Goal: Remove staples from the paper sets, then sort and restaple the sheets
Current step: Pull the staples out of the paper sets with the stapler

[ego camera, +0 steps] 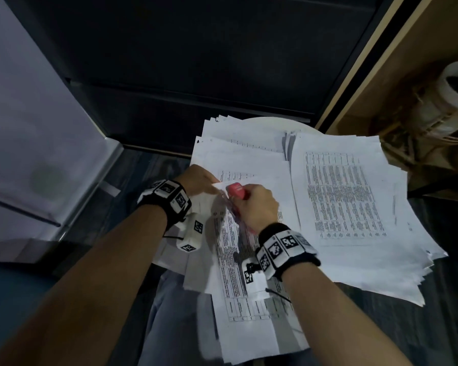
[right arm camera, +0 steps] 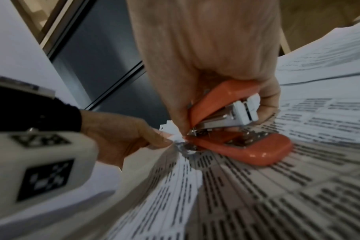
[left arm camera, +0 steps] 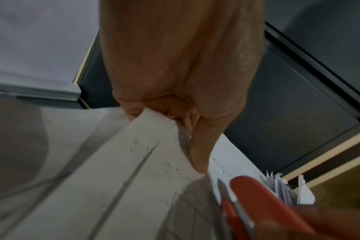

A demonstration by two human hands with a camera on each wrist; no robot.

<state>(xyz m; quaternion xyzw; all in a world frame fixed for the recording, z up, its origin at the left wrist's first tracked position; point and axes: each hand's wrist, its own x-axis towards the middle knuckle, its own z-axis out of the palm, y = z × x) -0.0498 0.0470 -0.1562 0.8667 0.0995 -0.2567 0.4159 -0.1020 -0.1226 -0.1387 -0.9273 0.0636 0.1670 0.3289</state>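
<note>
So the right hand (ego camera: 254, 204) has its fingers (right arm camera: 269, 97) curled round a small coral-red plastic stapler (right arm camera: 236, 129), with the thumb down its near side. In the right wrist view the stapler's mouth is gaping, metal magazine showing, and the nose end is right at the corner of a set of white printed sheets with tables of text (ego camera: 238, 260). The stapler's base lies flat on the printed page.

The left hand (ego camera: 196, 179) is on the other side of that same corner. Its fingers (right arm camera: 154, 138) are pressed together, pinching the crumpled corner of the set between thumb and forefinger, just beside the stapler's nose. From the left wrist view you see the thumb (left arm camera: 199, 146) laid along the paper edge, with lots of little staple holes peppered across the sheet there. Can't tell whether a staple is actually in the corner right now, it's too blurry.

That set runs from the hands down toward the person, overhanging the edge of the round white bench (ego camera: 275, 122) and lying over their lap. On the right side there's a big fanned pile of loose printed pages (ego camera: 354, 207) spread across the bench, well apart from the hands, and more white sheets stacked behind the hands (ego camera: 236, 138). Both wrists wear black straps with white marker blocks (ego camera: 283, 247).
</note>
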